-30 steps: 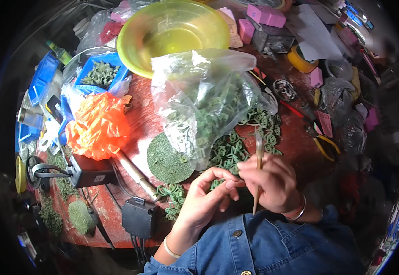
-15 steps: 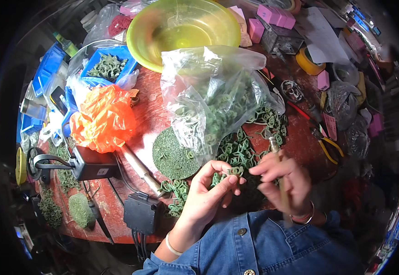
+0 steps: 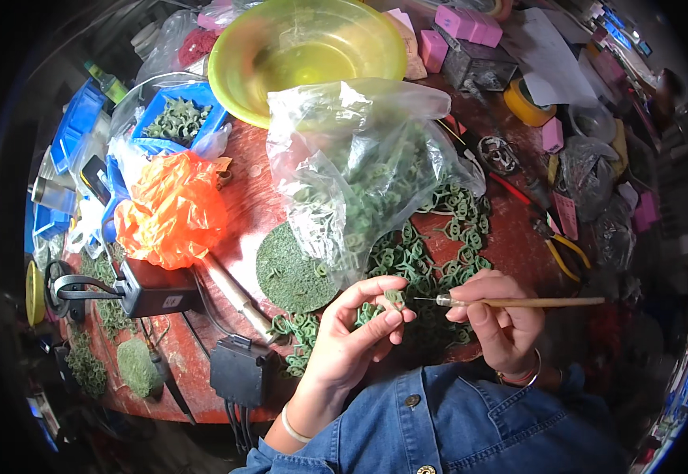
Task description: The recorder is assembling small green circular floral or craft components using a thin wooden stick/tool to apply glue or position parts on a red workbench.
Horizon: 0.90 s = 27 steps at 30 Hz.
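My left hand (image 3: 342,338) is closed, pinching a small green looped piece (image 3: 393,298) between thumb and fingertips, with more green bits against the palm. In my right hand (image 3: 503,322) is a thin wooden-handled needle tool (image 3: 569,302), gripped like a pen and lying nearly level. Its fine metal tip points left, just short of the green piece; whether they touch I cannot tell. Beneath and beyond both hands spreads a heap of similar green pieces (image 3: 407,257), partly hidden by my fingers. A clear plastic bag (image 3: 360,158) of them lies behind.
A round green speckled disc (image 3: 296,272) lies left of the bag. Around it are an orange plastic bag (image 3: 174,213), a black box with cables (image 3: 239,371) and a metal rod (image 3: 237,296). A yellow basin (image 3: 229,79) stands behind; yellow-handled pliers (image 3: 563,253) lie right.
The needle tool has swung from steeply upright to nearly level, its tip now toward the green piece. My left hand keeps its pinch, and the view has shifted slightly.
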Available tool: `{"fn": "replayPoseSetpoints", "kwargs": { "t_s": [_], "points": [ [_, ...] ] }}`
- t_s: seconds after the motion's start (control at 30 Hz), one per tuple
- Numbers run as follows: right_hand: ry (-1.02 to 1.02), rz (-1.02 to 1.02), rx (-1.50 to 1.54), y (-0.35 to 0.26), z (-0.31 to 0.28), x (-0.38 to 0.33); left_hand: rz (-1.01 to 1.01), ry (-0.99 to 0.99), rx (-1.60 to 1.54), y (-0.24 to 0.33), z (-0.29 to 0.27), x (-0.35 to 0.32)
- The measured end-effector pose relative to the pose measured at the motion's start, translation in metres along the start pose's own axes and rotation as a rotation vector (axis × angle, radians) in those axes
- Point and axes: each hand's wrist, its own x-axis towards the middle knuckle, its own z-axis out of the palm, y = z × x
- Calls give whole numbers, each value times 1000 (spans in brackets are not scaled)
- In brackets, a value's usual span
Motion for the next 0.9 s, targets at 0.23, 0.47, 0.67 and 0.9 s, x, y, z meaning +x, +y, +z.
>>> {"fn": "replayPoseSetpoints", "kwargs": {
  "t_s": [0.23, 0.47, 0.67, 0.9],
  "points": [
    [-24, 41, 12, -2, 4, 4, 50, -66, -43, -2, 0, -1],
    [-18, 65, 9, -2, 5, 4, 54, -85, -14, 0, 1, -2],
    [-32, 96, 52, -2, 4, 1, 55, -66, -39, -2, -1, -1],
    [-10, 4, 9, 1, 7, 5, 44, -71, -45, -2, -1, -2]
  ]
}}
